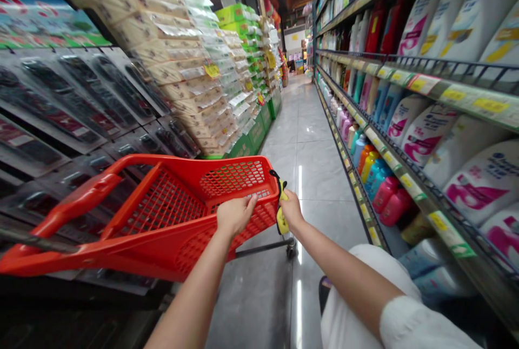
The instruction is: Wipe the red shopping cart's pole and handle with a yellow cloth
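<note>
A red plastic shopping basket [170, 214] on wheels stands tilted in the aisle in front of me, its long handle reaching to the left. My left hand [234, 215] grips the basket's near rim. My right hand [291, 209] holds a yellow and black object [281, 214] against the basket's right corner. The inside of the basket shows only red mesh from here.
Shelves of shampoo and detergent bottles [409, 122] line the right side. On the left hang packaged items [81, 106], then stacked tissue packs [190, 68]. The glossy tiled aisle floor [308, 143] runs ahead. A caster wheel [291, 250] shows under the basket.
</note>
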`<state>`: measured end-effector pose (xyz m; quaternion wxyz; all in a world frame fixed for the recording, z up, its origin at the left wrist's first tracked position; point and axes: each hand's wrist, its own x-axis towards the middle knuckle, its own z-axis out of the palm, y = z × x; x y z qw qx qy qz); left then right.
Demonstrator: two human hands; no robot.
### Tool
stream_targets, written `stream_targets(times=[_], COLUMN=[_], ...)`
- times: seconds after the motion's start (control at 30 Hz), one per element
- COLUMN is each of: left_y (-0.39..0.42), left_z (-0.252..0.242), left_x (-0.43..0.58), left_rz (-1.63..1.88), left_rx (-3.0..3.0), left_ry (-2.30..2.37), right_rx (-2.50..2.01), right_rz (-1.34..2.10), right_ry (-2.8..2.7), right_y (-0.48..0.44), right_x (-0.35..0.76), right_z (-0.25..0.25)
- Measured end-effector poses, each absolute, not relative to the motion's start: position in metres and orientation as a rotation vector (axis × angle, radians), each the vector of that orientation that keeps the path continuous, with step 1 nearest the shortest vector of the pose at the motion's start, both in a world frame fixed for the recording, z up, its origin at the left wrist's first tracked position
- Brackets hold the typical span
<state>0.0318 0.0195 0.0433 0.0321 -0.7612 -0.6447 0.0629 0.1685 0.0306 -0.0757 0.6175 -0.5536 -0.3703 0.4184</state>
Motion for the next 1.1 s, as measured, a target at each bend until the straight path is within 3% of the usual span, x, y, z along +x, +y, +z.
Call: stream_targets(times=[0.17, 0.3, 0.5, 0.67, 0.9, 1.1], left_y=[0.018, 0.017, 0.02, 0.021, 0.026, 0.032], left_z=[0.046, 0.044, 0.045, 0.044, 0.043, 0.041], left_x=[0.043, 0.041, 0.04, 0.033, 0.028, 0.035], left_rz=[0.18, 0.173, 0.221, 0.238, 0.247, 0.224], left_rx=[-2.28, -2.257, -2.265, -2.297, -2.348, -2.283], left_ry=[-2.065, -2.092, -2.115, -2.052, -1.944, -2.018], right_rx=[-1.24, -1.369, -1.619, -1.728, -1.533, -1.145], right_rz=[0.971, 0.741, 0.468, 0.355, 0.619, 1.141], right_ry=[-0.869, -0.914, -1.564, -1.783, -1.452, -0.778], right_y=[0.026, 0.033, 0.014, 0.01, 0.046, 0.031], right_x=[0.179, 0.196, 0.186, 0.189, 0.189, 0.179], right_z=[-0.079, -0.072, -0.046, -0.035, -0.056, -0.093])
